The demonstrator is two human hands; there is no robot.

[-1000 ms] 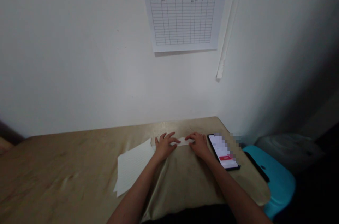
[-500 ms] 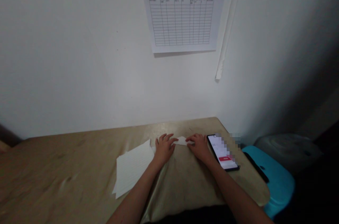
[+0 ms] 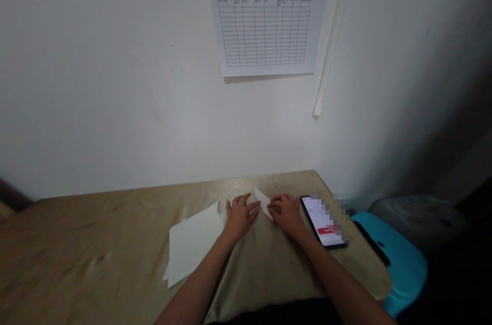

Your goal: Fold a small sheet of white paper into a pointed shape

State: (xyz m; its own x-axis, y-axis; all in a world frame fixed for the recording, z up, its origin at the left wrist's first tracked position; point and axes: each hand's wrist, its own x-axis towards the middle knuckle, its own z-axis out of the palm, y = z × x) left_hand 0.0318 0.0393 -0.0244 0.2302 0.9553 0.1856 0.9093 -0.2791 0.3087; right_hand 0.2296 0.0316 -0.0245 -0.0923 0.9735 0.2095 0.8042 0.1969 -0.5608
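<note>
wall chart [image 3: 267, 30], phone screen [image 3: 315, 216], lettering unreadable

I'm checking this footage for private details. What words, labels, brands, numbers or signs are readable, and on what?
None can be read.
Wall sheet: printed table headings, too small and blurred to read.
Phone: marks on the screen, too small to read; part is pixelated.
Loose sheets: no writing can be made out.
Small paper: none visible.

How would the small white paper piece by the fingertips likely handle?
The small white paper piece looks far smaller than the phone, so is probably very light. It looks thin and may bend or crease easily. Its flat, pointed shape suggests it would slide rather than roll if pushed.
</note>
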